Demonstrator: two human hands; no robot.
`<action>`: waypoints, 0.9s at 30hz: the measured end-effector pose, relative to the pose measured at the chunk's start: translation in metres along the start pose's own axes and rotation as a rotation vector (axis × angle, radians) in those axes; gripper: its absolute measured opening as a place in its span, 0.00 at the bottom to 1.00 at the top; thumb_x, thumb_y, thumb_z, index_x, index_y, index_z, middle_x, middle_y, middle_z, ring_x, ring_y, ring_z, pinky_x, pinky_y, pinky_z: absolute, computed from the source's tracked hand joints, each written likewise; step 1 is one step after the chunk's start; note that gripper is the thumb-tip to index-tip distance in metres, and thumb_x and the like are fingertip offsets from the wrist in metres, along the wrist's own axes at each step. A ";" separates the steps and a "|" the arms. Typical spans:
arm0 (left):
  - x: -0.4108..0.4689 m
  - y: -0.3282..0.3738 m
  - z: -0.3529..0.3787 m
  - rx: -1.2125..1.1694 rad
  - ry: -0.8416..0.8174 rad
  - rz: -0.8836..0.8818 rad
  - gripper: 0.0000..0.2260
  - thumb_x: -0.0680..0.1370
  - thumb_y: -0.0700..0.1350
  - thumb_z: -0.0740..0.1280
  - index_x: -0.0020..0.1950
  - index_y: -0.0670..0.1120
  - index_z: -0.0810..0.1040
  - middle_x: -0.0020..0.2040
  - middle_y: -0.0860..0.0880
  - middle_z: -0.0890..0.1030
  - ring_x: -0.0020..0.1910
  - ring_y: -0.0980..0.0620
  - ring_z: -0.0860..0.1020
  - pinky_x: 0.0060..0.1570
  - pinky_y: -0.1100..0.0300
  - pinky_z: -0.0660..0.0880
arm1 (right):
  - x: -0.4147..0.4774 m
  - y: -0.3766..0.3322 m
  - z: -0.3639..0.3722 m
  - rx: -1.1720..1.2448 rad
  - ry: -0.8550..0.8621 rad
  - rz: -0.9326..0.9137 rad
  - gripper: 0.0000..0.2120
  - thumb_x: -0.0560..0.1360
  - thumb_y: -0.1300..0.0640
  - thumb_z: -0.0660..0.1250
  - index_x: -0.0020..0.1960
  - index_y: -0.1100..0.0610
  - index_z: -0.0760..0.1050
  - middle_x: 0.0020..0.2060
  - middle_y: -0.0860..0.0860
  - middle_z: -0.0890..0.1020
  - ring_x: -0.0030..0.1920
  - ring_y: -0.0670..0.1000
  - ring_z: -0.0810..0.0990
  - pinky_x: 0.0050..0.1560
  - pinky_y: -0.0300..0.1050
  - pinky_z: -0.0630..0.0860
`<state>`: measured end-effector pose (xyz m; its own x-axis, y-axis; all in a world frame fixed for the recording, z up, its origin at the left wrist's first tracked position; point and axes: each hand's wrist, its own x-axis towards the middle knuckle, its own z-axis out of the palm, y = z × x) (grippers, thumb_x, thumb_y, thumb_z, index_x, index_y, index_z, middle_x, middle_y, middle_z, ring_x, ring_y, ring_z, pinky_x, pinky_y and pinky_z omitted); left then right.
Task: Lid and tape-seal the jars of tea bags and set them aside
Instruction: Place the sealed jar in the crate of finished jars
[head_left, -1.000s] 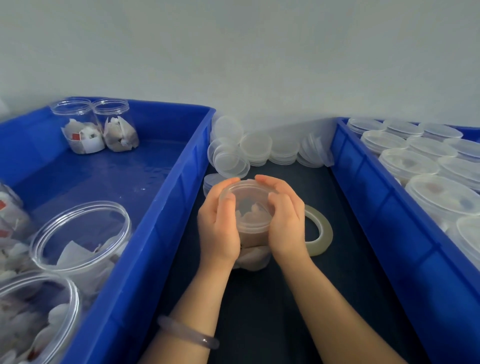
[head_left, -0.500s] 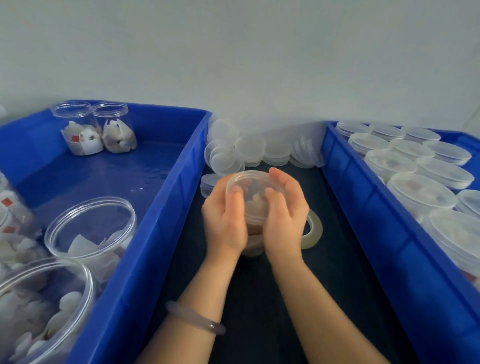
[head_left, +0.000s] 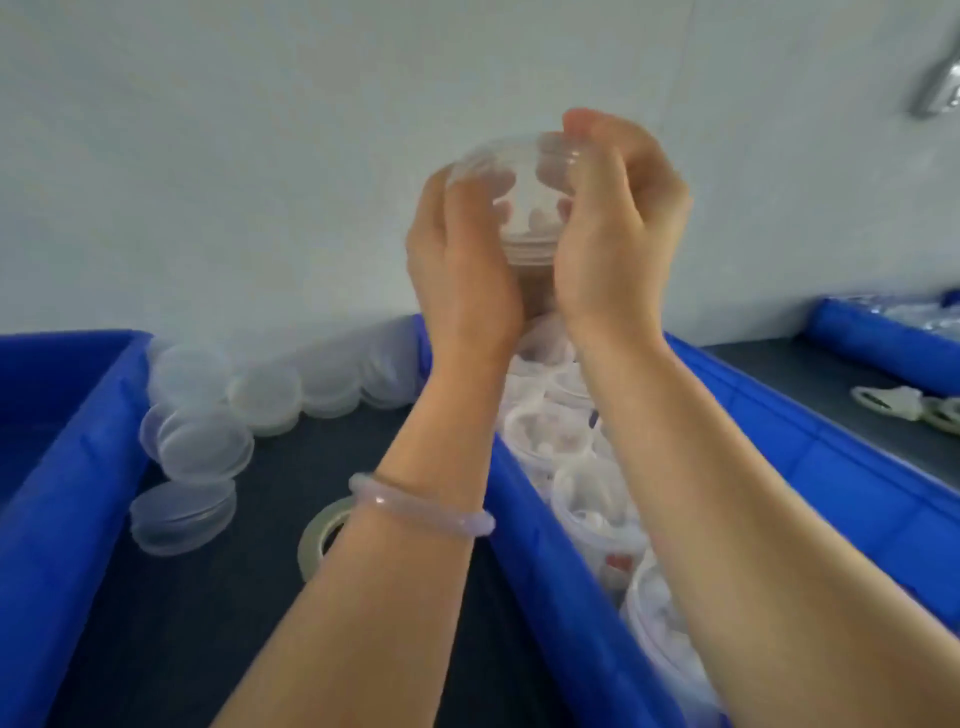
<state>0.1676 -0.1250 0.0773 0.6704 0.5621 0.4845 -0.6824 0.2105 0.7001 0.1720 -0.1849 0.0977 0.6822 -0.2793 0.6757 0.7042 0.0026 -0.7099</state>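
Clear plastic shows between the two hands: a jar (head_left: 524, 208) is held up in the air in front of the pale wall (head_left: 260, 182), touching nothing but the hands. Pale tea bags (head_left: 535, 223) are dimly visible inside it. The left hand (head_left: 457, 270) curls round the jar's left side with its thumb laid across the near wall. The right hand (head_left: 618, 234) wraps the right side, its fingers bent over the top edge. A lid (head_left: 493, 158) sits on the jar's mouth, but the blur hides whether it is fully seated.

A translucent bracelet (head_left: 421, 506) rings the left wrist. Behind that forearm a tape roll (head_left: 316, 540) lies flat on the dark desk (head_left: 234, 623), partly hidden.

Loose lids (head_left: 202, 447) are stacked and leaning along the back of the desk, against the wall. They lie between a left blue bin (head_left: 62, 467) and a right blue bin (head_left: 545, 561). The right bin, under the right forearm, holds lidded jars (head_left: 587, 499) standing close together.

Farther right, across a strip of desk, another blue bin (head_left: 878, 338) stands by the wall. Some whitish objects (head_left: 904, 402) lie near it, too blurred to name.
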 end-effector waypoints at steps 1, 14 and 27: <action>0.004 -0.012 0.018 0.014 -0.066 -0.025 0.10 0.72 0.49 0.60 0.43 0.47 0.79 0.43 0.52 0.82 0.45 0.51 0.81 0.48 0.54 0.75 | 0.019 0.009 -0.014 -0.038 0.024 -0.014 0.17 0.67 0.52 0.58 0.51 0.55 0.79 0.44 0.48 0.83 0.50 0.50 0.82 0.54 0.48 0.77; 0.019 -0.184 0.094 0.592 -0.798 -0.440 0.18 0.82 0.49 0.54 0.68 0.43 0.68 0.62 0.48 0.73 0.57 0.49 0.72 0.53 0.56 0.66 | 0.100 0.175 -0.145 -0.337 -0.039 0.280 0.14 0.76 0.65 0.56 0.51 0.51 0.78 0.44 0.40 0.79 0.45 0.39 0.75 0.45 0.26 0.69; 0.010 -0.235 0.087 1.412 -0.967 -0.317 0.16 0.82 0.52 0.58 0.64 0.45 0.73 0.61 0.41 0.77 0.64 0.39 0.72 0.67 0.46 0.64 | 0.078 0.235 -0.155 -0.513 -0.177 0.658 0.14 0.75 0.68 0.62 0.51 0.52 0.78 0.48 0.50 0.78 0.44 0.49 0.78 0.42 0.41 0.75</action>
<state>0.3595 -0.2385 -0.0365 0.9938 -0.1109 -0.0066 -0.0962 -0.8888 0.4480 0.3603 -0.3546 -0.0476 0.9721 -0.2188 0.0850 0.0067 -0.3360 -0.9419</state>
